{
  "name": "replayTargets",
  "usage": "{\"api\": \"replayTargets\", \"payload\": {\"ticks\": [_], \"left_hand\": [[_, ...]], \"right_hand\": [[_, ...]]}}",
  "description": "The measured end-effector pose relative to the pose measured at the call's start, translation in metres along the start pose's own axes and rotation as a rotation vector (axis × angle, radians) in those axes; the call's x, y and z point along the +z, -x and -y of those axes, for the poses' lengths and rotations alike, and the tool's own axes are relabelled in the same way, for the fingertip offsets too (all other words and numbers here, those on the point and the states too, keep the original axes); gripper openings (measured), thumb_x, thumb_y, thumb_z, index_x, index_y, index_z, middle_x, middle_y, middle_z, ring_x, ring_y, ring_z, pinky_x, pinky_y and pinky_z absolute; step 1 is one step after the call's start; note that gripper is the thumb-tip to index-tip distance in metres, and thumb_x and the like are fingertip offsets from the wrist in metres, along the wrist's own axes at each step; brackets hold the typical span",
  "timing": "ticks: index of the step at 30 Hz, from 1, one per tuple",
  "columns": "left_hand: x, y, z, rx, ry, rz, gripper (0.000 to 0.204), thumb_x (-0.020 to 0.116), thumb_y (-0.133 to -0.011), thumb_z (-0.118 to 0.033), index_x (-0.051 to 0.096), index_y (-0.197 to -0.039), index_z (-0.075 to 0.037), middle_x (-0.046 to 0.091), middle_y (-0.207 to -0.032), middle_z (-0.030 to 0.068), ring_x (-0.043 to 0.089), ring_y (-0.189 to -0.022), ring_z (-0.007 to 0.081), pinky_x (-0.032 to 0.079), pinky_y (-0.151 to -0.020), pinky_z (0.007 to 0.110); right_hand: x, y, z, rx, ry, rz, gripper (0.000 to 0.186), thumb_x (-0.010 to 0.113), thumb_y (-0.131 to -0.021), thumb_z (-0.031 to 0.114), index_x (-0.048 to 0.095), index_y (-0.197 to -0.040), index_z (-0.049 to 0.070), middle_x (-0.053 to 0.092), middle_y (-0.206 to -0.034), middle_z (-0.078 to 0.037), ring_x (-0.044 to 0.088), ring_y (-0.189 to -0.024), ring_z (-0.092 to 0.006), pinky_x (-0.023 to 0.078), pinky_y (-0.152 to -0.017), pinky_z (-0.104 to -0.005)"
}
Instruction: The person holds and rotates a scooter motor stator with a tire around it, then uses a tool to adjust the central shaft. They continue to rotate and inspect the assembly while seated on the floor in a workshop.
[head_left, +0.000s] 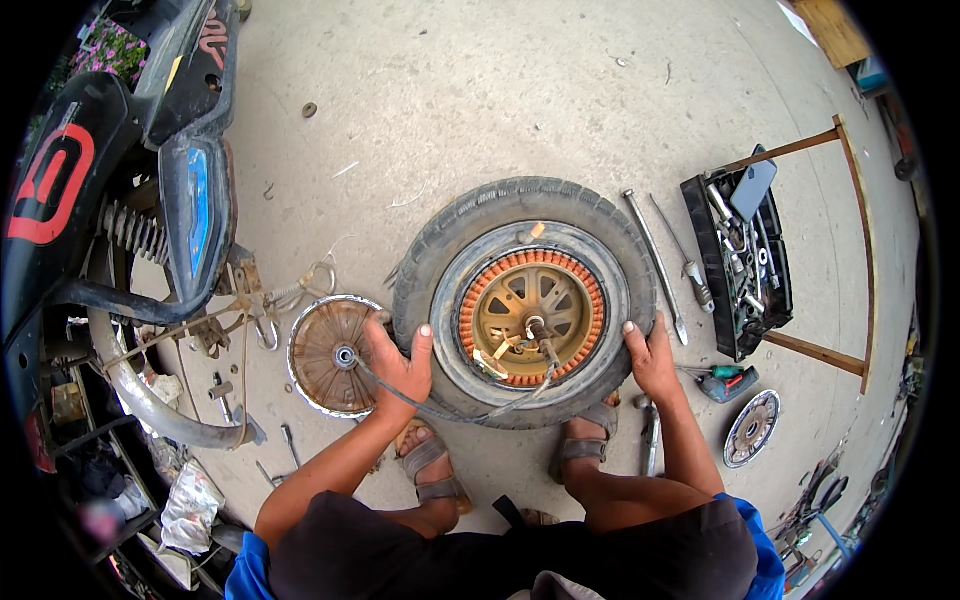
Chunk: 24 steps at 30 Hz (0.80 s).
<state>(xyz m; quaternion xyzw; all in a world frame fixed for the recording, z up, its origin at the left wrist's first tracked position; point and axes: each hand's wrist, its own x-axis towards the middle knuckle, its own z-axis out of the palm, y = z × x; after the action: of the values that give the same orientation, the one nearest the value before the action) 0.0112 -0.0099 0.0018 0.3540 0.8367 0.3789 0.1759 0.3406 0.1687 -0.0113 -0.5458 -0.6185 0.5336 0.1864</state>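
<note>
Concrete floor, pale and scuffed, carries everything around us, with a dark vehicle at its left edge and a wooden frame toward its right edge. We have the wheel near the middle of the floor, just ahead of our feet. Our left hand meets the left side of its tyre, our right hand the right; both thumbs stand apart from the forefingers, but the other fingers are mostly hidden, so we cannot tell whether either hand is clamped on the rubber. We judge that this opposite placing steadies the wheel and leaves its middle uncovered. A long metal bar and a screwdriver lie beside it, with a black toolbox beyond, probably for easy reach. Near our left hand lies a round cover, ribbed face up.

The wheel's open face, with its ring of orange coils, looks up at us. Being round, it shows no long axis across that face; its axle stands out of the hub, leaning in our view toward the floor's near edge, and a dark cable bends off leftward.
</note>
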Motion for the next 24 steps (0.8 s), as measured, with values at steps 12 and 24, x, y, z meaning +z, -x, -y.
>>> {"api": "replayTargets", "payload": {"ticks": [12, 24], "left_hand": [[-0.001, 0.000, -0.004, -0.035, 0.005, 0.033, 0.061, 0.065, -0.098, -0.032, 0.039, -0.133, 0.010, 0.049, -0.121, 0.0305, 0.052, -0.114, 0.0432, 0.039, -0.102, 0.049], [0.001, 0.003, 0.003, -0.055, 0.001, 0.034, 0.061, 0.064, -0.100, -0.035, 0.040, -0.133, 0.010, 0.049, -0.122, 0.0301, 0.052, -0.115, 0.0425, 0.039, -0.103, 0.048]], "right_hand": [[-0.004, 0.000, 0.011, 0.014, 0.044, 0.029, 0.052, 0.060, -0.103, 0.029, 0.043, -0.137, -0.007, 0.064, -0.125, -0.022, 0.061, -0.117, -0.0271, 0.045, -0.105, -0.0380], [-0.005, -0.001, 0.015, 0.018, 0.098, 0.002, 0.060, 0.063, -0.099, 0.035, 0.042, -0.134, -0.009, 0.067, -0.118, -0.033, 0.067, -0.113, -0.0405, 0.049, -0.100, -0.0436]]}}
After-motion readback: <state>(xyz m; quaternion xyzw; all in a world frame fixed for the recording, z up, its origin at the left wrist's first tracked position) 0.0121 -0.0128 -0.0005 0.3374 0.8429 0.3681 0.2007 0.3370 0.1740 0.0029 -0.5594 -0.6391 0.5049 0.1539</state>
